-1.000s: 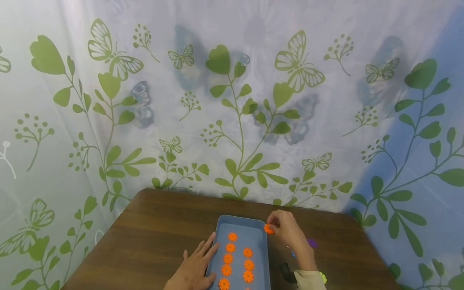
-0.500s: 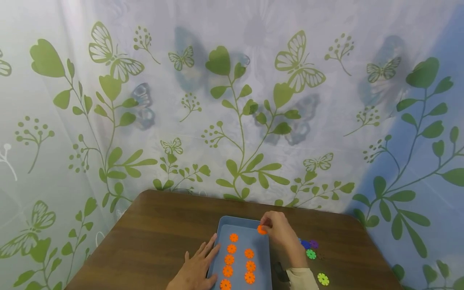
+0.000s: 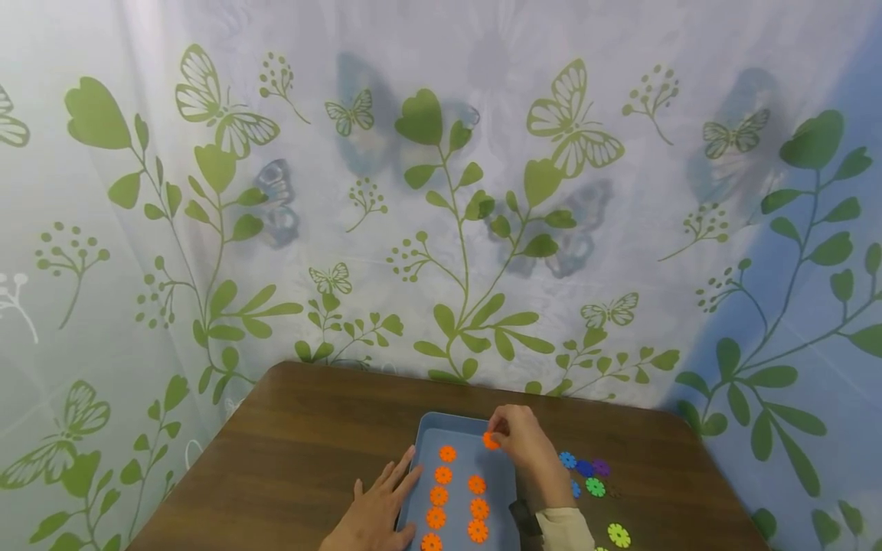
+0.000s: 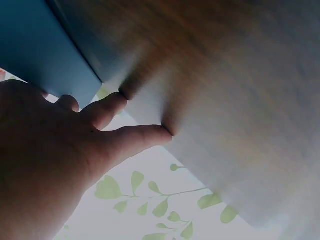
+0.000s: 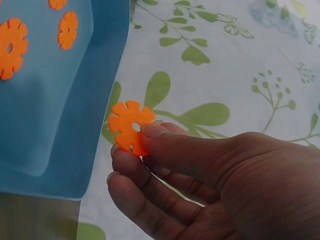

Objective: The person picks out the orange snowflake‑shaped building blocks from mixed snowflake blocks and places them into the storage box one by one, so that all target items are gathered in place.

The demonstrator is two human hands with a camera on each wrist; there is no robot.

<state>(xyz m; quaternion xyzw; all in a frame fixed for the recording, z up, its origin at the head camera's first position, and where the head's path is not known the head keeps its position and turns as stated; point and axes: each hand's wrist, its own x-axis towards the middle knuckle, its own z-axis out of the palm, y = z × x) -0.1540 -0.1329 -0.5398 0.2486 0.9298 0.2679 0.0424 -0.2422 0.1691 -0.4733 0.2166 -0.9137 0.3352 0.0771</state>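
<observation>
My right hand (image 3: 529, 448) pinches an orange flower-shaped disc (image 5: 122, 123) between thumb and fingers. In the head view that disc is over the far right part of the blue-grey tray (image 3: 461, 463). The right wrist view shows its notched rim and centre hole, with the tray wall (image 5: 107, 85) to its left. Orange discs lie in the tray in a left column (image 3: 438, 496) and a shorter right column (image 3: 477, 507). My left hand (image 3: 375, 506) rests with fingers extended along the tray's left edge. In the left wrist view its fingers (image 4: 142, 136) are spread beside the tray (image 4: 45, 47).
Right of the tray on the brown table (image 3: 310, 436) lie loose discs: light blue (image 3: 567, 460), dark blue (image 3: 584, 468), purple (image 3: 602, 467), green (image 3: 595, 487) and yellow-green (image 3: 619, 535). A leaf-and-butterfly curtain (image 3: 386, 306) hangs behind the table's far edge.
My right hand has moved left with the orange disc, from beyond the tray's right edge to over the tray. Discs on the right have come into view. My left hand has stayed at the tray.
</observation>
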